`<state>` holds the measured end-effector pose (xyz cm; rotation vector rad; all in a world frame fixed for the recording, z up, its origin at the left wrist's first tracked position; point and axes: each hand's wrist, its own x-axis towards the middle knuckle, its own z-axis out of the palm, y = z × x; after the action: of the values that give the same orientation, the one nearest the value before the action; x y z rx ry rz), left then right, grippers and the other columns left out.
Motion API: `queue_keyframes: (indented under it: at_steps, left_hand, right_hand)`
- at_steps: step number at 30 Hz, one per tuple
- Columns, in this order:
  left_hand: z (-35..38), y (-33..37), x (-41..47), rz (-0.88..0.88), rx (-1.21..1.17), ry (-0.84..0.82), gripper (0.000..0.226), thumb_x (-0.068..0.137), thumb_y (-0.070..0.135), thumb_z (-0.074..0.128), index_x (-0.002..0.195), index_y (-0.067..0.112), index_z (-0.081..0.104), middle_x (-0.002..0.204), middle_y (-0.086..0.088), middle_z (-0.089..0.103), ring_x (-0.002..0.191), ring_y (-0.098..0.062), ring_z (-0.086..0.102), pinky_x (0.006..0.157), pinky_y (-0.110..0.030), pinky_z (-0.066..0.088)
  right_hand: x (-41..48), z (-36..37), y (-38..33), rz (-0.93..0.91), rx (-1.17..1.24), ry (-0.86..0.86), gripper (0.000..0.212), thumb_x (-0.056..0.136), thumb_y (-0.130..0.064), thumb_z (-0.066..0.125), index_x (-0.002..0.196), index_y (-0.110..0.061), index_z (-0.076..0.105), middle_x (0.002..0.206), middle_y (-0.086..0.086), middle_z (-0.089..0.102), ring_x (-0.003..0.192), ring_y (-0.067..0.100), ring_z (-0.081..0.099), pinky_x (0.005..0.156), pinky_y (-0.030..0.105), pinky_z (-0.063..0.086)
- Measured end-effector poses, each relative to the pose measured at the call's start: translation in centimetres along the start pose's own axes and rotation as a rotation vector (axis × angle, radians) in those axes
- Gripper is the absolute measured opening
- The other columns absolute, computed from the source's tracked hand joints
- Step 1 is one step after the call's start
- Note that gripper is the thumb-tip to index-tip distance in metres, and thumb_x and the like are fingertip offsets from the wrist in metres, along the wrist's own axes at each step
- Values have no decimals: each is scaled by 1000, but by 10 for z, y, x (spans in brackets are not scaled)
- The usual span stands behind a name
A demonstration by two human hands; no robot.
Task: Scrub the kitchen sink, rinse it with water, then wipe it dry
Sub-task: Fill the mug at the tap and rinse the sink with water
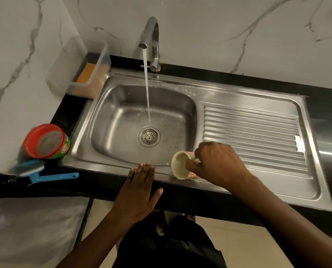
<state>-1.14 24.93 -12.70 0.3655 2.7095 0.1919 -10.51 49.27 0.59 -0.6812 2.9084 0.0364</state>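
The steel sink [111, 105] has a round drain [149, 136] in its basin and a ribbed drainboard [254, 132] on its right. Water runs from the chrome tap [150, 37] in a steady stream [147, 89] into the basin just behind the drain. My right hand [217, 163] grips a cream mug [180, 165] by its handle, tipped on its side with its mouth facing left, over the sink's front rim. My left hand [140, 190] lies flat with straight fingers on the black counter edge, fingertips touching the sink rim.
A clear plastic tub [91, 74] with an orange sponge [84, 74] stands at the sink's back left corner. A red-lidded green tub [47, 142] and a blue-handled brush [43, 174] lie on the black counter [316, 97] to the left. Marble walls rise behind and on the left.
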Motion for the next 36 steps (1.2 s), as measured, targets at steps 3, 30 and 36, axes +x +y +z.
queue_keyframes:
  at_steps: [3,30,36]
  left_hand:
    - [0,7,1,-22,-7,-23,86,102,70,9,166,14,-3,174,-9,-7,160,-24,-14,129,-46,-7]
    - [4,148,63,423,84,-180,84,103,70,6,161,17,-21,167,-3,-35,151,-17,-39,128,-48,-12]
    - [6,178,78,557,90,-205,82,103,69,11,161,22,-22,168,1,-32,151,-13,-38,128,-47,-12]
  right_hand:
    - [-14,0,21,108,57,1,50,93,-61,48,66,-20,54,77,0,64,63,25,54,57,32,35]
    - [-117,15,136,428,158,-80,51,92,-62,52,62,-23,62,67,-4,59,54,11,55,48,27,42]
    - [-133,11,151,439,159,-76,49,94,-60,51,67,-22,66,73,-5,58,57,13,56,55,34,52]
